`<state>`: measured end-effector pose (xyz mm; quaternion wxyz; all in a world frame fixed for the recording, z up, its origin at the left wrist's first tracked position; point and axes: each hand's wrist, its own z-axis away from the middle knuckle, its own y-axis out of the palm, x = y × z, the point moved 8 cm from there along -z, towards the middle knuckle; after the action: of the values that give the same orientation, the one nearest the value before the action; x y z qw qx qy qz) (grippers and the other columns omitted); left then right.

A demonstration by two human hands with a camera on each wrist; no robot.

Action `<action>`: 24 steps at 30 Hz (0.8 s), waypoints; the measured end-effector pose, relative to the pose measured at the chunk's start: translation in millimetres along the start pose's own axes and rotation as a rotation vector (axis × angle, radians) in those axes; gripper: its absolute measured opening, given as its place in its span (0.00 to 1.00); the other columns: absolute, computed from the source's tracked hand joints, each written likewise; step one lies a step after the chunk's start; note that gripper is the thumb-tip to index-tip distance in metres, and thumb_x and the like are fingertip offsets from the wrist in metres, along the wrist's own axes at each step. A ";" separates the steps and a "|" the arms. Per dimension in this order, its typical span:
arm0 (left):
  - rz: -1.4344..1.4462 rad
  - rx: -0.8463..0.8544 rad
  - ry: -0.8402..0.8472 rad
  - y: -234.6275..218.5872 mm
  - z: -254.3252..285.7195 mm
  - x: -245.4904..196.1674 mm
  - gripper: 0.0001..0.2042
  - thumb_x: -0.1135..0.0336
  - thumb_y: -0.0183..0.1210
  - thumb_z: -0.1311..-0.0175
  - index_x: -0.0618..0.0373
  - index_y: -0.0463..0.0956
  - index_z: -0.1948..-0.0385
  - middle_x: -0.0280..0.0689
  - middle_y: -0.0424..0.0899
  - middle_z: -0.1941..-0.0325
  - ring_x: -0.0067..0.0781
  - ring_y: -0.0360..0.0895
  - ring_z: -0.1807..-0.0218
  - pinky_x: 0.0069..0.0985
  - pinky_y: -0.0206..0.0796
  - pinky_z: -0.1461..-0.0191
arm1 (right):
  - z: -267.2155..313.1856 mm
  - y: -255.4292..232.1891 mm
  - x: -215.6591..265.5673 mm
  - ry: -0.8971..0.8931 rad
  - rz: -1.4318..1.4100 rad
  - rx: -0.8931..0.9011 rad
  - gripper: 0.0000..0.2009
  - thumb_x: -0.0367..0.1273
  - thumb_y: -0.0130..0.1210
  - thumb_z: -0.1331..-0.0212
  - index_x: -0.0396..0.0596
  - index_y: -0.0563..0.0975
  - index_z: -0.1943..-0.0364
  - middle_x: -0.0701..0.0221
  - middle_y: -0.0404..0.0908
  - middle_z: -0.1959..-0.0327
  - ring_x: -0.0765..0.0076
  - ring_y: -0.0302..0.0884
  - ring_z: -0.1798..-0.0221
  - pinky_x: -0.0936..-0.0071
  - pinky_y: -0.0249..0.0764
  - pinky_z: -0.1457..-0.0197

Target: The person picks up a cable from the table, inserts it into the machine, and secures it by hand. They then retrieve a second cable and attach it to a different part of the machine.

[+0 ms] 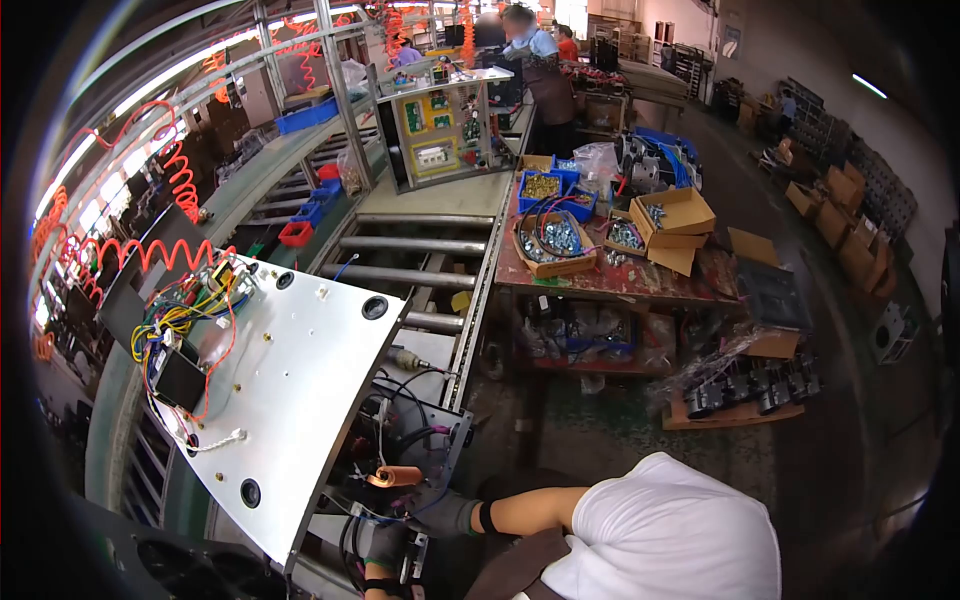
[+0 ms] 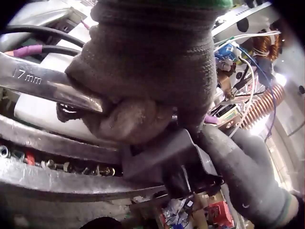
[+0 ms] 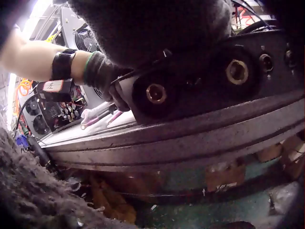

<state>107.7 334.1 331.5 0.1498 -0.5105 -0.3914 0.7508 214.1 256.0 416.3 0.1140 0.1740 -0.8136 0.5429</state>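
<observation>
In the left wrist view, my gloved left hand (image 2: 147,62) grips a 17 mm wrench (image 2: 43,82), its fingers curled round the metal. Close beside it is the end of a black panel (image 2: 167,152). My gloved right hand (image 2: 248,171) reaches to that panel's far side, its fingertips hidden there. The right wrist view shows brass nuts (image 3: 156,93) on the panel front, with the right glove (image 3: 162,28) over its top edge. In the head view, the left hand (image 1: 385,545) and right hand (image 1: 445,515) are low, near a copper coil (image 1: 395,476).
A large white metal plate (image 1: 290,350) with wiring stands left of the hands. Rollers (image 1: 400,275) run ahead toward another open chassis (image 1: 440,135). To the right, a red table (image 1: 640,275) bears boxes of hardware. A person (image 1: 540,75) stands farther back.
</observation>
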 end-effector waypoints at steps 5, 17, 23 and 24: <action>0.151 -0.014 -0.100 -2.2 -10.9 2.4 0.11 0.70 0.57 0.55 0.53 0.81 0.67 0.44 0.82 0.64 0.42 0.79 0.58 0.32 0.69 0.55 | -5.5 -16.6 5.4 0.068 0.024 0.142 0.21 0.42 0.52 0.49 0.46 0.72 0.53 0.64 0.76 0.62 0.55 0.71 0.55 0.55 0.62 0.52; 0.265 0.124 -0.191 -41.6 21.1 -44.2 0.14 0.62 0.44 0.31 0.58 0.78 0.61 0.31 0.79 0.73 0.23 0.74 0.69 0.23 0.67 0.64 | -9.2 -28.6 8.5 0.013 -0.017 0.052 0.17 0.44 0.52 0.47 0.48 0.77 0.60 0.60 0.78 0.66 0.51 0.74 0.62 0.52 0.64 0.55; 0.736 0.100 -0.568 -42.9 28.4 -39.7 0.15 0.55 0.48 0.35 0.53 0.80 0.62 0.27 0.81 0.72 0.18 0.68 0.74 0.19 0.62 0.72 | -9.9 -24.0 3.9 0.002 -0.047 0.127 0.16 0.42 0.54 0.48 0.51 0.78 0.58 0.63 0.79 0.66 0.53 0.74 0.61 0.55 0.66 0.55; 0.676 0.119 -0.575 -37.8 26.6 -26.9 0.15 0.54 0.50 0.35 0.52 0.80 0.59 0.28 0.82 0.67 0.19 0.69 0.73 0.20 0.63 0.70 | -11.2 -24.8 3.7 0.000 -0.082 0.127 0.16 0.42 0.54 0.48 0.51 0.78 0.58 0.63 0.79 0.65 0.54 0.74 0.60 0.55 0.66 0.55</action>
<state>89.2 330.3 381.5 -0.1897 -0.3708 -0.1847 0.8902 220.8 257.1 442.9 0.1248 0.2142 -0.7696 0.5884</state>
